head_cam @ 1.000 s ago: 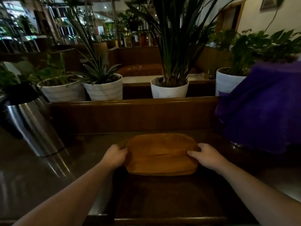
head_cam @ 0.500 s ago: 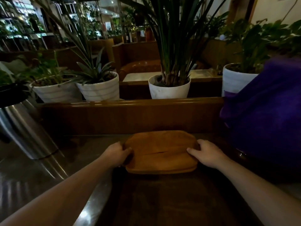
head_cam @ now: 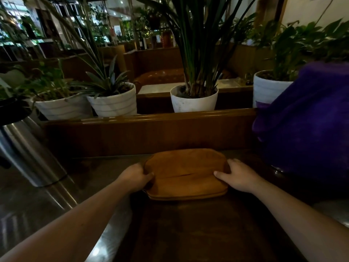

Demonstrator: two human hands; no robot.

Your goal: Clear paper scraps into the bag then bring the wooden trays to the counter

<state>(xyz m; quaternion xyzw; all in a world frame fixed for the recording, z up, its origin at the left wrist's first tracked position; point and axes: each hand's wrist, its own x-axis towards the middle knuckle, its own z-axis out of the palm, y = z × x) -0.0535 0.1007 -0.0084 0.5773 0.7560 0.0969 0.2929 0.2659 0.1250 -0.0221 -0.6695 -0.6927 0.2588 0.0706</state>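
A stack of rounded wooden trays (head_cam: pixel 186 173) lies on the dark counter (head_cam: pixel 198 229), close to the wooden back ledge. Two tray edges show at the stack's front. My left hand (head_cam: pixel 137 177) grips the stack's left end, fingers curled around its rim. My right hand (head_cam: pixel 238 176) holds the right end, thumb lying on the top tray. No paper scraps or bag are in sight.
A steel jug (head_cam: pixel 28 150) stands at the left on the counter. A purple cloth (head_cam: pixel 307 120) covers something at the right, close to the trays. Behind the wooden ledge (head_cam: pixel 151 120) stand several white plant pots (head_cam: pixel 194 99).
The view has drawn closer to the counter. Both hands stay on the ends of the tray stack; my right thumb has slid further onto the top tray.
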